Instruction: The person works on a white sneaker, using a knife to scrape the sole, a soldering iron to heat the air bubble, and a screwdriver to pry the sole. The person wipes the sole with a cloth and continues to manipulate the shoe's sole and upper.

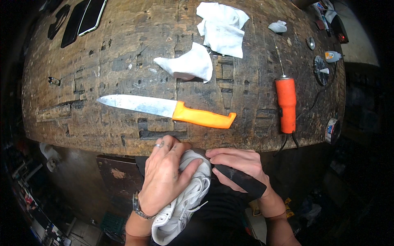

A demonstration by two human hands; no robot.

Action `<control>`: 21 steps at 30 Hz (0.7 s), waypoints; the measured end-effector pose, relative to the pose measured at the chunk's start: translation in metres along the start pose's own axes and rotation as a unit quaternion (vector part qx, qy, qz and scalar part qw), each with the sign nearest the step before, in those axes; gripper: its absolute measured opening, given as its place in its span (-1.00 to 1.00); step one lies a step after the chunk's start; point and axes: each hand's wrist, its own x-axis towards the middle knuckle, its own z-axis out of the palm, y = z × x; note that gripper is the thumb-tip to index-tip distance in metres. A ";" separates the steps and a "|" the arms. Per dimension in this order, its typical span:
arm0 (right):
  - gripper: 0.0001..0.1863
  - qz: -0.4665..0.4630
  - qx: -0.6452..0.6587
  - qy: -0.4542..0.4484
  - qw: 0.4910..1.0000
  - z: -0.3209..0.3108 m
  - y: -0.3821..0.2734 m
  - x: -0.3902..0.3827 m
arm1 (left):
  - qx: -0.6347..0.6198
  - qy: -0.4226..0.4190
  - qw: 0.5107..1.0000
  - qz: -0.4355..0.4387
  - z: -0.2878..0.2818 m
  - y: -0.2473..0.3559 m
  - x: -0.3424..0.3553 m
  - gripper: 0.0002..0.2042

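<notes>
"Start at the far left. What lay there?"

"A dark flat slab [74, 24] and a pale-edged phone [92, 16], side by side on the worn wooden tabletop [43, 121]. Then came the knife [147, 106], blade to the left, orange handle to the right, touched by neither hand."

"And the hands?"

"The left hand [164, 174] was wrapped over the front of the white shoe [182, 201], thumb across the upper. The shoe was held at the tabletop's near edge, in front of the body, toe pointing away, its laces loose (one end stuck out to the right)."

"Then the cloths?"

"Yes, a crumpled white cloth [191, 61] and, farther off, a layered white cloth [223, 30]. Right of the toe, the right hand [246, 160] was bent narrow around a dark flat piece [242, 180], its fingertips up against the toe, or very near it; I couldn't tell which."

"So which step was that?"

"Handwork at the toe, I judged, the left hand bracing and the right hand working. Whether the piece was a rubbing tool or material for the shoe, I couldn't tell."

"What did the next move call for?"

"A firm brace and careful finger control along the toe's edge, I thought. The orange-handled tool [286, 104] and a round tin [331, 130], farthest right, lay unheld."
</notes>
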 end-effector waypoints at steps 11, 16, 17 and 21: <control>-0.64 0.140 0.229 0.072 0.961 0.014 0.002 -0.008 | -0.184 -0.035 0.980 0.071 -0.013 -0.016 -0.006 -0.66; -0.64 0.174 0.375 -0.014 0.911 0.010 -0.016 -0.012 | -0.240 -0.029 0.962 0.124 -0.019 -0.008 -0.026 -0.61; -0.62 0.173 0.383 -0.024 0.907 0.006 -0.020 -0.012 | -0.225 -0.015 0.964 0.140 -0.020 -0.005 -0.030 -0.60; -0.56 0.183 0.361 -0.070 0.912 -0.008 -0.041 -0.013 | -0.200 0.029 0.960 0.195 -0.022 0.002 -0.045 -0.56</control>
